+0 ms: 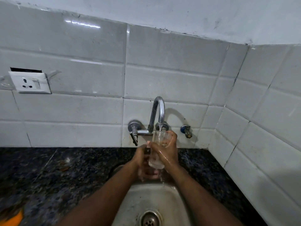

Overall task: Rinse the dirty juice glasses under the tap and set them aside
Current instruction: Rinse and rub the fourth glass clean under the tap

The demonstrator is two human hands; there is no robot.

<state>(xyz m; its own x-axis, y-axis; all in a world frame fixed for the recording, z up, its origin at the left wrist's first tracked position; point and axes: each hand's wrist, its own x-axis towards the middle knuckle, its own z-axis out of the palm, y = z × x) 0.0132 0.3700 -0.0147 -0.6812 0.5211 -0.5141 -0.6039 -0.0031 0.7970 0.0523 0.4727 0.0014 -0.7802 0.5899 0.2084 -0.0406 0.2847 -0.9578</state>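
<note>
- Holds juice glass (160,140) above sink (143,198), long axis near upright, rim just under the tap (158,110) stream.
- Wraps right hand (170,149) round the upper wall from the right.
- Curls left hand (141,162) round the base, lower and leftward.
- Likely calls for tipping the rim down toward the sink to empty it.

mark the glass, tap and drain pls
glass (161,139), head view, upper wall under the rim
tap (158,100), head view, curve of the spout
drain (150,219), head view, middle of the strainer
</note>
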